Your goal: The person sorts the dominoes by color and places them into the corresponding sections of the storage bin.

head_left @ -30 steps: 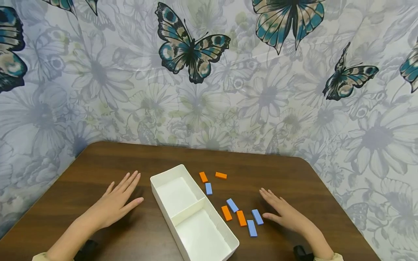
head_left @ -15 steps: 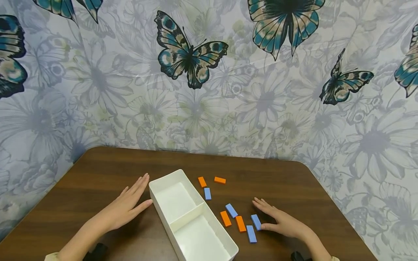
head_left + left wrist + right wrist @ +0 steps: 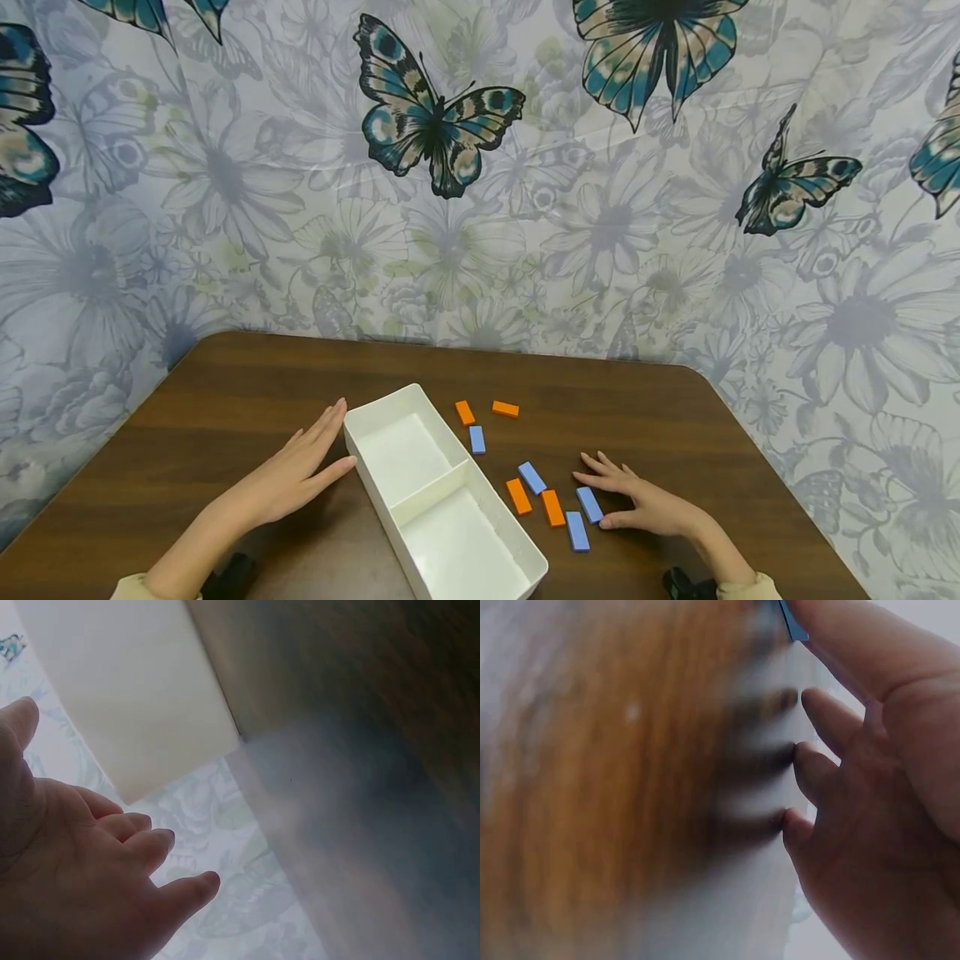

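A white two-compartment box [image 3: 431,492] stands slanted on the brown table. My left hand [image 3: 288,479] lies along its left side with straight fingers, thumb and fingertips right at the wall; the left wrist view shows the palm [image 3: 82,877] beside the box. My right hand [image 3: 648,500] is over the table with spread, slightly bent fingers. Its thumb tip is at the lower end of a blue block [image 3: 589,505], and a forefinger comes near the upper end. In the right wrist view a corner of the blue block [image 3: 795,624] shows by the thumb.
Near the right hand lie two blue blocks [image 3: 577,532] [image 3: 532,477] and two orange blocks [image 3: 553,508] [image 3: 518,496]. Farther back are one blue block [image 3: 477,439] and two orange blocks [image 3: 465,412] [image 3: 506,408]. A butterfly-patterned wall covering [image 3: 480,250] rises behind the table.
My left hand has moved right, up to the box's side. My right hand has come left, its thumb reaching the blue block, and its fingers have lowered and bent around it.
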`<state>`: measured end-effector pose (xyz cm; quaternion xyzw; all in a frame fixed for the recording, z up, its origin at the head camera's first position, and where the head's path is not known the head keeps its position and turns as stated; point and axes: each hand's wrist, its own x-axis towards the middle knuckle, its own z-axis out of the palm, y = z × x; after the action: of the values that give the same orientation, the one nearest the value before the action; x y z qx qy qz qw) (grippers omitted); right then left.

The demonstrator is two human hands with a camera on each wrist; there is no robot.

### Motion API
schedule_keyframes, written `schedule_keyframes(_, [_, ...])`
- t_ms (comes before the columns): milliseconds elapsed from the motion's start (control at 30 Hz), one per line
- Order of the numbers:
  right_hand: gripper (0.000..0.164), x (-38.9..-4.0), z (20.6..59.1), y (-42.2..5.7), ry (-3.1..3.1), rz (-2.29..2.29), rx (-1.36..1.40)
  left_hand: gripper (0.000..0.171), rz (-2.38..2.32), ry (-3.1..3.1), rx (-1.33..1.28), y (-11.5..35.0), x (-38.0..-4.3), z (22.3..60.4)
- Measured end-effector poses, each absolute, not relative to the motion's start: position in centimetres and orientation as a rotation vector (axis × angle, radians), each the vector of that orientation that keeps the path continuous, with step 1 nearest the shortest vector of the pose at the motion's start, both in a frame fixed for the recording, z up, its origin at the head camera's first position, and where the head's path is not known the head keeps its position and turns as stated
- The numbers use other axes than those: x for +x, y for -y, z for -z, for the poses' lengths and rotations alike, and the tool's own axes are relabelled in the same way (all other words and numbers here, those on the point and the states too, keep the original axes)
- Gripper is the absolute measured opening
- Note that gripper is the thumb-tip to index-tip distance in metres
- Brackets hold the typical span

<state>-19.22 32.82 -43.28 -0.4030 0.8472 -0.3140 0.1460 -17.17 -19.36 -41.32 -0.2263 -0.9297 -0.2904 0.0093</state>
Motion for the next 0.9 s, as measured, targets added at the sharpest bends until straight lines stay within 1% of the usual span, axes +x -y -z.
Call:
schedule_keyframes(333, [0.055,-19.7,44.0,-33.0,-2.419,1.008,-1.181,0.078,0.929,2.911,-0.718,19.1,-17.1,41.3])
schedule_keyframes(733, [0.052,-20.1,44.3,-32.6,-2.499,1.132,-0.947,0.079,0.931,2.921,-0.702,19.1,-17.1,41.6])
schedule_keyframes(900, [0.051,-20.2,44.5,-32.2,-2.539,1.201,-0.905,0.080,0.934,2.926,-0.696,19.1,-17.0,41.4])
